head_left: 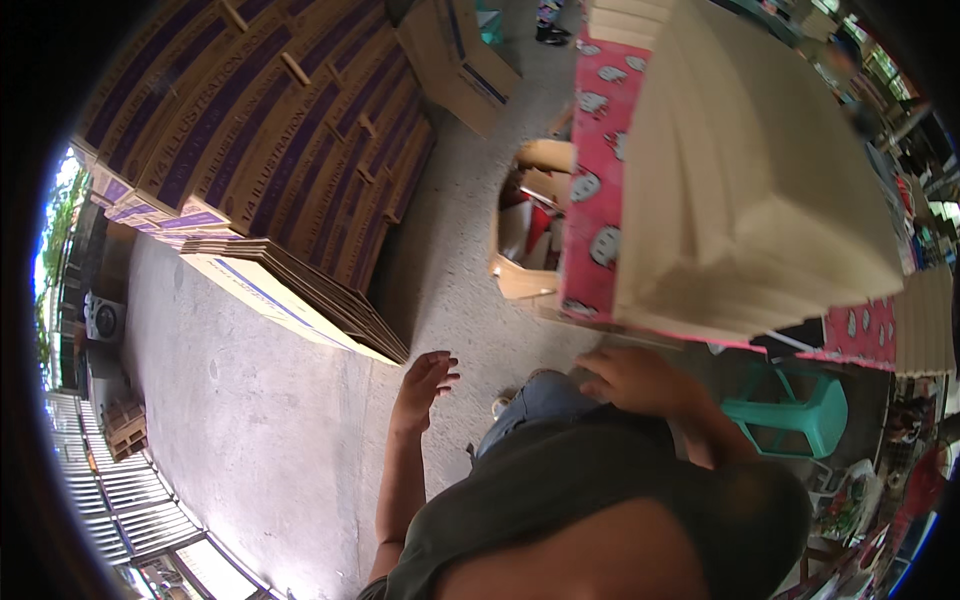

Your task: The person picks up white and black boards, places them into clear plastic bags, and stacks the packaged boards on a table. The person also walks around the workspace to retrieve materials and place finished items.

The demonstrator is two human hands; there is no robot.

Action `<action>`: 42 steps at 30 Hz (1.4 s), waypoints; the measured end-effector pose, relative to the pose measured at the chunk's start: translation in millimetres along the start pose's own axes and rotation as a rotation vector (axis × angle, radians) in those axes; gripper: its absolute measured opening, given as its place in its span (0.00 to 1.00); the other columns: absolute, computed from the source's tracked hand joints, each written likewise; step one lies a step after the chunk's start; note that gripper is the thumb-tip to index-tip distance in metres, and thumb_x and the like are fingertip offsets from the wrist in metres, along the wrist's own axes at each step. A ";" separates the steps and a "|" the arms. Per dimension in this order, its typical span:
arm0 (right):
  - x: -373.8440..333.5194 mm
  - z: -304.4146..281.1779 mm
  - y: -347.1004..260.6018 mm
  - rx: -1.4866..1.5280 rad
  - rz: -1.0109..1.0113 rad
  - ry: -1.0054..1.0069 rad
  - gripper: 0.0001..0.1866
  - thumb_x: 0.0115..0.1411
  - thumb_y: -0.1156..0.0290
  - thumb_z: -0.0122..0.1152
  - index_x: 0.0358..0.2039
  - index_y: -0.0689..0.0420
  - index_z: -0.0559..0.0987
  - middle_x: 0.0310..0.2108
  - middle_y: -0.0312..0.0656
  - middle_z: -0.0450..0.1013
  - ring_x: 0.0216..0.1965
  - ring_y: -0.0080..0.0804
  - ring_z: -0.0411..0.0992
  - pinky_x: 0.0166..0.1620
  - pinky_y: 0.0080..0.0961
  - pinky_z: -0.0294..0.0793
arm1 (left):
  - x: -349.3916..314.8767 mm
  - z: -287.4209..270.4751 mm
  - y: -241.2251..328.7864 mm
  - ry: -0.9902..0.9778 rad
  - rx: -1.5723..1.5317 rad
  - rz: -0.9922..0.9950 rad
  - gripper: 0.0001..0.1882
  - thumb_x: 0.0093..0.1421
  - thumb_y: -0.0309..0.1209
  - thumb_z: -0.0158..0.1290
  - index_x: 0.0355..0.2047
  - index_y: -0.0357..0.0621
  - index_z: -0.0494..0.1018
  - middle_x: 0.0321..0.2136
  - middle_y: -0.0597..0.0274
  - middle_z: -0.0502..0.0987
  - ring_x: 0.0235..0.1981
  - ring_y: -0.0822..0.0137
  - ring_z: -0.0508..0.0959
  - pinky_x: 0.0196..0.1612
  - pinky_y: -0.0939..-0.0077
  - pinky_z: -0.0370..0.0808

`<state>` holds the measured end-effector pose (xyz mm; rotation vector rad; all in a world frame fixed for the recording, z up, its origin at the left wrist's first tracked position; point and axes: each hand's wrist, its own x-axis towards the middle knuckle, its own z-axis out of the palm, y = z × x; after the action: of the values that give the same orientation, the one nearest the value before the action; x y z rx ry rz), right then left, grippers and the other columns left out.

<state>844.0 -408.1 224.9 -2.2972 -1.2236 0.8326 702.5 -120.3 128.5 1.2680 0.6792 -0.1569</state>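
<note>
My left hand hovers over the floor with nothing in it, its fingers apart and slightly bent. Closest to it is the lower corner of several flat cardboard sheets leaning against a carton stack. My right hand is in front of my body, its fingers stretched out and a little blurred, and no held object shows. Just beyond it, a large stack of tan paper or card sheets covers much of a table with a pink patterned cloth. A gap appears between that hand and the stack.
Printed brown cartons are piled high at the left. An open cardboard box holding mixed scraps stands beside the table. A green plastic stool is at my right. Folded cardboard stands farther back, near another person's leg.
</note>
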 end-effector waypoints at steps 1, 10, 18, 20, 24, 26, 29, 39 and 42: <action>11.1 -1.0 -7.4 0.052 -0.021 0.015 0.21 0.53 0.59 0.51 0.45 0.58 0.68 0.38 0.52 0.68 0.39 0.47 0.68 0.41 0.37 0.67 | 17.2 -16.7 10.8 0.000 -0.016 0.028 0.14 0.58 0.35 0.45 0.42 0.43 0.65 0.38 0.63 0.71 0.34 0.72 0.72 0.35 0.79 0.65; 118.5 -5.8 9.5 0.185 0.289 0.303 0.24 0.51 0.58 0.53 0.45 0.60 0.68 0.40 0.50 0.68 0.42 0.44 0.67 0.44 0.33 0.66 | 323.4 -177.7 41.5 0.247 0.173 -0.319 0.22 0.53 0.38 0.50 0.46 0.42 0.63 0.36 0.61 0.71 0.31 0.67 0.73 0.31 0.75 0.68; 227.0 -109.3 -5.6 0.228 0.541 0.561 0.23 0.50 0.60 0.56 0.44 0.60 0.68 0.40 0.48 0.68 0.42 0.44 0.67 0.43 0.31 0.66 | 450.6 -299.9 3.2 0.566 0.134 -0.758 0.29 0.48 0.36 0.54 0.51 0.53 0.57 0.43 0.56 0.62 0.41 0.53 0.67 0.41 0.58 0.67; 269.1 -138.2 0.6 0.229 0.571 0.522 0.23 0.50 0.61 0.57 0.44 0.59 0.68 0.40 0.48 0.68 0.43 0.43 0.67 0.44 0.31 0.66 | 458.6 -319.5 4.4 0.340 0.114 -0.610 0.24 0.49 0.38 0.51 0.48 0.53 0.61 0.43 0.56 0.65 0.40 0.49 0.68 0.39 0.52 0.66; 343.6 -167.7 28.5 0.174 0.670 0.609 0.24 0.48 0.65 0.60 0.46 0.59 0.68 0.41 0.49 0.69 0.40 0.40 0.70 0.41 0.29 0.69 | 530.5 -340.7 45.6 0.199 0.217 -0.671 0.20 0.50 0.41 0.48 0.44 0.54 0.66 0.41 0.58 0.67 0.38 0.51 0.69 0.35 0.51 0.64; 388.0 -189.8 44.2 0.242 0.804 0.553 0.24 0.47 0.65 0.60 0.45 0.60 0.69 0.40 0.49 0.70 0.39 0.40 0.70 0.40 0.30 0.69 | 598.7 -345.9 89.0 0.204 0.317 -0.701 0.17 0.52 0.41 0.47 0.41 0.50 0.68 0.34 0.58 0.67 0.33 0.57 0.69 0.30 0.57 0.64; 448.3 -205.6 80.9 0.231 0.786 0.427 0.26 0.50 0.58 0.56 0.47 0.58 0.67 0.39 0.49 0.69 0.41 0.44 0.67 0.42 0.35 0.66 | 718.7 -323.8 193.2 0.123 0.856 -0.670 0.19 0.55 0.39 0.45 0.43 0.38 0.66 0.34 0.54 0.68 0.33 0.59 0.69 0.31 0.67 0.65; 623.9 -403.7 210.4 0.105 0.723 0.700 0.25 0.48 0.65 0.59 0.47 0.60 0.66 0.43 0.49 0.67 0.41 0.42 0.68 0.43 0.32 0.67 | 995.3 -221.3 412.8 0.117 0.327 -0.279 0.06 0.55 0.35 0.45 0.28 0.48 0.65 0.19 0.68 0.64 0.19 0.71 0.66 0.18 0.75 0.60; 650.0 -474.7 272.1 0.115 0.801 0.736 0.26 0.48 0.64 0.59 0.47 0.60 0.66 0.44 0.49 0.67 0.41 0.42 0.68 0.43 0.33 0.66 | 1068.3 -236.8 399.1 0.091 0.421 -0.377 0.08 0.56 0.38 0.46 0.25 0.50 0.65 0.18 0.68 0.63 0.18 0.70 0.65 0.18 0.75 0.60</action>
<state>1609.4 -39.8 210.3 -2.6120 0.0707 0.1846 1649.8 492.8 -160.5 1.5430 0.9965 -0.5783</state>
